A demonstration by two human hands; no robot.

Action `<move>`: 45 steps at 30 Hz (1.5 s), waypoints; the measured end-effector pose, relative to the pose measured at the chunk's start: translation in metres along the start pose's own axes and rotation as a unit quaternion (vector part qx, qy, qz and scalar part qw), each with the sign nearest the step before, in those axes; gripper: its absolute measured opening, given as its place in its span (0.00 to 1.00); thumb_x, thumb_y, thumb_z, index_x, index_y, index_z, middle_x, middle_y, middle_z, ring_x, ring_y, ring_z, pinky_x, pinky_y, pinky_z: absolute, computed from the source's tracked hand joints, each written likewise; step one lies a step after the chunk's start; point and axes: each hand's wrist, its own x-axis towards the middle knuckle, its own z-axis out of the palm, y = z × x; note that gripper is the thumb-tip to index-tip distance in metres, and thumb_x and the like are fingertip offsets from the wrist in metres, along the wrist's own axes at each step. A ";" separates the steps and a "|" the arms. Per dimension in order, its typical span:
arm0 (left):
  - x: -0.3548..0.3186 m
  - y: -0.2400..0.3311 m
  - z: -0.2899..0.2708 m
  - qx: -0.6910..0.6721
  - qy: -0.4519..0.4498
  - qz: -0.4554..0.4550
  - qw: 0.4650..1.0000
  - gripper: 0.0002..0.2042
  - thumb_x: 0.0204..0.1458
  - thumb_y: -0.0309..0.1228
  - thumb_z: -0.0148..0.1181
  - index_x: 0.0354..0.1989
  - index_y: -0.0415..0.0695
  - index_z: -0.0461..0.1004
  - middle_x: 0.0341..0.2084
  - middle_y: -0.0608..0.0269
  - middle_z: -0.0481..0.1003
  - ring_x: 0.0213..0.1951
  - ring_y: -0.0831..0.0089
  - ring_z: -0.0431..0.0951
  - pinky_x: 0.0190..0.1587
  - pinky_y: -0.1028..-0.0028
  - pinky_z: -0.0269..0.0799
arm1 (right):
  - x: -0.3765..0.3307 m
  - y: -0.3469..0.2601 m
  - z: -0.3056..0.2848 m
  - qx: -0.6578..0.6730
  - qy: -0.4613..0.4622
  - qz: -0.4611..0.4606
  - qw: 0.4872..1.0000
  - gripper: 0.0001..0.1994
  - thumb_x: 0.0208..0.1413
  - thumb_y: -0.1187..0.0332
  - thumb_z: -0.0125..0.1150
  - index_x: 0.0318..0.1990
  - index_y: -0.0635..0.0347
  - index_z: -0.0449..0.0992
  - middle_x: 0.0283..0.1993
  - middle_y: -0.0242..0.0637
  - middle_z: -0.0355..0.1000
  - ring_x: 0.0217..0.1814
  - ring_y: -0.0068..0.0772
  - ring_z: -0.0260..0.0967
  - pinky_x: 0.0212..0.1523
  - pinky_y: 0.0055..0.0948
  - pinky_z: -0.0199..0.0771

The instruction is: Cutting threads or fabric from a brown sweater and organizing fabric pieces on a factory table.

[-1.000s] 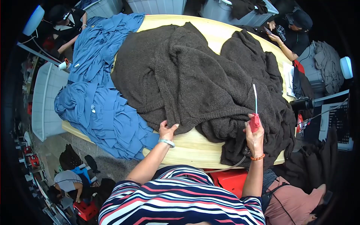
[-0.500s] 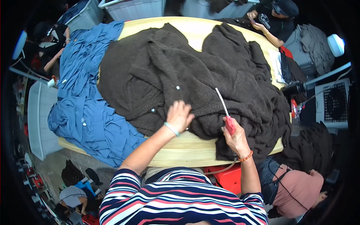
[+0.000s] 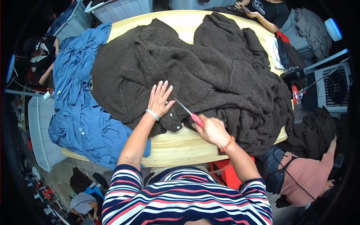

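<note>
A dark brown fuzzy knit garment [image 3: 210, 82] lies in thick folds before me. My left hand [image 3: 160, 100] is spread flat on it, fingers stretched. Shiny round buttons [image 3: 171, 114] show along the garment's edge beside that hand; one lies partly under it. My right hand [image 3: 212, 129] is closed round the pink-red handle of a slim tool [image 3: 183, 108] with a thin, straight metal rod. The rod points up and left, its tip close to my left thumb. Whether the tip touches the cloth, I cannot tell.
Blue garments [image 3: 80, 78] are piled along the left of the pale wooden table [image 3: 176, 150]. Grey bins [image 3: 122, 15] stand beyond the far edge. A black lamp clamp [image 3: 294, 75] sits at the right edge. Other people are around the table; one at far right holds a phone.
My left hand has moved up and left and flattened on the knit. My right hand has brought the tool leftward, its rod now slanting toward the left hand. The buttoned edge has shifted.
</note>
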 end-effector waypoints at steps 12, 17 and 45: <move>-0.005 -0.007 0.007 0.043 -0.025 0.006 0.999 0.29 0.54 0.38 0.55 0.67 0.51 0.59 0.69 0.55 0.52 0.70 0.55 0.50 0.69 0.53 0.42 | -0.001 0.001 0.016 -0.026 -0.073 -0.002 0.997 0.16 0.58 0.57 0.55 0.39 0.63 0.74 0.29 0.57 0.75 0.37 0.58 0.75 0.42 0.50 0.74; -0.020 0.016 0.006 -0.012 -0.022 -0.007 1.000 0.36 0.48 0.42 0.62 0.68 0.51 0.57 0.70 0.50 0.48 0.71 0.51 0.46 0.69 0.46 0.36 | 0.017 -0.007 0.008 -0.028 -0.041 0.006 0.999 0.15 0.59 0.59 0.54 0.37 0.64 0.74 0.28 0.57 0.75 0.36 0.57 0.76 0.40 0.50 0.74; -0.127 0.077 0.053 0.002 -0.096 -0.016 0.995 0.32 0.55 0.44 0.55 0.68 0.50 0.57 0.71 0.57 0.45 0.73 0.60 0.41 0.68 0.41 0.34 | -0.087 0.029 0.059 -0.115 -0.170 0.000 0.979 0.15 0.56 0.58 0.57 0.38 0.65 0.74 0.28 0.52 0.76 0.33 0.51 0.77 0.35 0.44 0.75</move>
